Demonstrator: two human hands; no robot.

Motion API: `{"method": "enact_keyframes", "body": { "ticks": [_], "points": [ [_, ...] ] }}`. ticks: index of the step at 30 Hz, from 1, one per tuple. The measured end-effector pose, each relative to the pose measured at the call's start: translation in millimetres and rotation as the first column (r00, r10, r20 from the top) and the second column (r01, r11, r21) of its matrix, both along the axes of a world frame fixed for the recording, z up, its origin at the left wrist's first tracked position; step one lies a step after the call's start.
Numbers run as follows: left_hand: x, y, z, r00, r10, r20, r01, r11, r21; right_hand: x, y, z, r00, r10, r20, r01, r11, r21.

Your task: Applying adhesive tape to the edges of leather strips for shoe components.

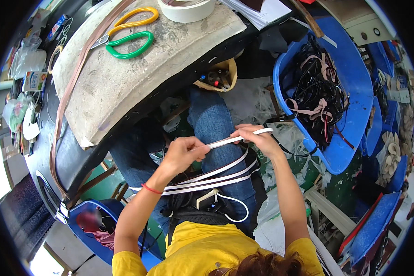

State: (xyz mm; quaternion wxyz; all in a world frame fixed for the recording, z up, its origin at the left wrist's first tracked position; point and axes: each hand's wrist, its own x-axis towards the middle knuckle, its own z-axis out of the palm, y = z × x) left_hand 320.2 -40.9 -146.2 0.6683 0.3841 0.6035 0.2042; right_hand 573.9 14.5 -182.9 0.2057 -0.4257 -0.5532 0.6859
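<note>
My left hand and my right hand both pinch one white strip stretched between them above my lap in blue jeans. Several more white strips with dark edges lie across my thighs below the hands. A red band circles my left wrist. A white cable and a small box sit at my waist.
A worn grey work board lies on the table ahead, with scissors with yellow and green handles, a roll of white tape and a long brown strap. A blue basket of dark straps stands at right; another blue bin sits at lower left.
</note>
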Motion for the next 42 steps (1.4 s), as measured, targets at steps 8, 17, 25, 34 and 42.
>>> {"method": "enact_keyframes", "body": {
  "ticks": [8,17,25,34,42],
  "points": [
    [-94,-43,9,0.992,0.129,0.011,-0.127,0.986,-0.109,6,1,-21,0.988,-0.021,-0.154,-0.033,0.939,-0.342],
    [-257,-150,21,0.672,0.281,-0.685,-0.290,0.951,0.107,11,1,-23,0.990,-0.073,-0.123,0.019,0.919,-0.395],
    [-325,-220,13,-0.245,-0.302,-0.922,-0.128,0.952,-0.277,5,5,-24,0.987,-0.062,-0.146,-0.003,0.911,-0.412],
    [-8,-8,27,0.908,-0.176,-0.380,0.311,0.890,0.332,1,3,-16,0.992,-0.079,-0.104,0.028,0.905,-0.424],
    [-20,4,5,0.954,-0.261,-0.147,0.280,0.952,0.124,7,11,-21,0.983,0.062,-0.174,-0.117,0.937,-0.328]
  ]
}}
